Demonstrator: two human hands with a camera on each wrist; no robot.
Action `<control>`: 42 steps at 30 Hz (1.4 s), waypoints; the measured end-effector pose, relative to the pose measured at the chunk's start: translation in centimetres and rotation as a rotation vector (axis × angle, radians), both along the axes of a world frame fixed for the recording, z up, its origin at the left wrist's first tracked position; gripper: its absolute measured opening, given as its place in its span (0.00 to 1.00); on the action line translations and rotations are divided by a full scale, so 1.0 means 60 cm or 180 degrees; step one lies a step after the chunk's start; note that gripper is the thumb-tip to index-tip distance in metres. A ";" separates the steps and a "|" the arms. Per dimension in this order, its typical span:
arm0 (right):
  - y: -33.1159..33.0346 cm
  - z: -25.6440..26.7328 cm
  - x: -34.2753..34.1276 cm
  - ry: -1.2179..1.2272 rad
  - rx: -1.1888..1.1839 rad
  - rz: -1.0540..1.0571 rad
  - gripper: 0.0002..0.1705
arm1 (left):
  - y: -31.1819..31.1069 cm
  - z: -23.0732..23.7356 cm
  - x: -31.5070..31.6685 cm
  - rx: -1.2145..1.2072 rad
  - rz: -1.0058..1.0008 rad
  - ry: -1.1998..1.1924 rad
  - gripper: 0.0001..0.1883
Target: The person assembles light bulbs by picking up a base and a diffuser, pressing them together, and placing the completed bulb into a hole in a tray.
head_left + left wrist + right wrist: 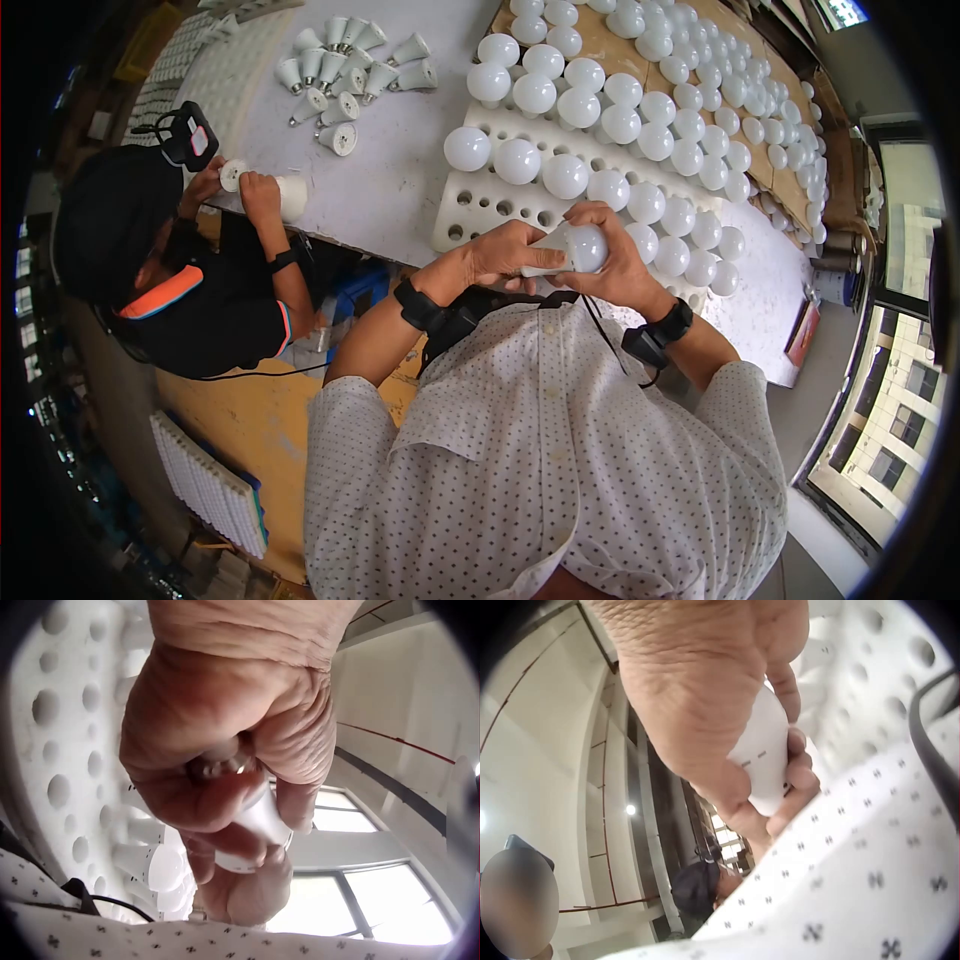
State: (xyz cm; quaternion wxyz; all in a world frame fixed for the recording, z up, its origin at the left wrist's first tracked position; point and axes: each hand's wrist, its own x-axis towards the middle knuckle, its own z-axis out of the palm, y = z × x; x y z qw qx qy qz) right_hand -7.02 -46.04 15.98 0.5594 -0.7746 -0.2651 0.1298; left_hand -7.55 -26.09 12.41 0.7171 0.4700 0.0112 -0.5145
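Presently in two-handed grasp: one white bulb [588, 248]; left hand [505, 254], fingers curled round it; right hand [622, 262], likewise; location, near white holed tray [485, 212] bearing rows of further bulbs [517, 161].

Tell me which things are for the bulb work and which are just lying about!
Probably for the job:
- the held bulb
- the holed white tray
- the bulbs standing in it
- the heaped bulb bases

Probably just about:
- the yellow thing, top left
- the blue thing below the table edge
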 end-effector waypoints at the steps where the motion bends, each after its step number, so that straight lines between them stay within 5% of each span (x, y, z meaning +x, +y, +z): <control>1: -0.016 0.004 0.007 -0.0496 -0.0077 0.0067 0.35 | 0.006 -0.003 0.002 -0.0008 -0.0007 0.0011 0.25; 3: -0.051 0.018 0.025 -0.0431 -0.0464 -0.0469 0.34 | 0.035 -0.009 0.007 0.0447 0.0784 -0.1028 0.23; 5: -0.088 -0.001 0.039 -0.1515 -0.1538 -0.0070 0.34 | 0.090 -0.018 0.021 0.0888 0.1504 -0.0930 0.20; 9: -0.073 -0.027 0.022 -0.1498 -0.2154 0.0137 0.31 | 0.165 -0.044 0.033 0.1323 0.2308 -0.1200 0.17; 12: -0.059 -0.025 0.017 -0.1750 -0.2152 0.0061 0.31 | 0.235 -0.097 0.043 0.2560 0.3383 -0.1854 0.14; 13: -0.060 -0.015 0.017 -0.1497 -0.2009 -0.0065 0.31 | 0.266 -0.117 0.054 0.2610 0.3415 -0.1868 0.14; 15: -0.057 -0.003 0.030 -0.1244 -0.1906 -0.0190 0.30 | 0.320 -0.141 0.070 0.4633 0.3038 -0.3077 0.17; 17: -0.067 0.013 0.062 -0.1419 -0.1519 -0.0472 0.28 | 0.345 -0.133 0.095 0.5295 0.2295 -0.2698 0.24; 19: -0.066 0.044 0.106 -0.1053 -0.1336 -0.0794 0.22 | 0.397 -0.210 0.116 0.5390 0.1961 -0.3592 0.28; 21: -0.078 0.052 0.168 -0.1041 -0.1452 -0.1013 0.20 | 0.420 -0.227 0.127 0.5350 0.1276 -0.3359 0.29; 25: -0.128 0.031 0.313 -0.1124 -0.2229 -0.1411 0.18 | 0.406 -0.216 0.124 0.5173 0.0970 -0.3835 0.28; 28: -0.183 0.006 0.403 -0.1261 -0.3094 -0.1853 0.22 | 0.360 -0.183 0.113 0.4807 0.0768 -0.3860 0.29; 30: -0.203 -0.006 0.440 -0.0489 -0.3881 -0.1948 0.28 | 0.332 -0.161 0.107 0.4677 0.0584 -0.3680 0.29; 35: -0.232 -0.054 0.484 -0.0188 -0.4242 -0.1643 0.32 | 0.290 -0.163 0.100 0.4504 -0.0003 -0.3670 0.29; 40: -0.242 -0.070 0.484 -0.0239 -0.4290 -0.1583 0.36 | 0.267 -0.188 0.079 0.4566 0.0552 -0.3387 0.27; 42: -0.256 -0.052 0.475 -0.0484 -0.3960 -0.1847 0.37 | 0.260 -0.175 0.067 0.4466 0.1318 -0.2708 0.26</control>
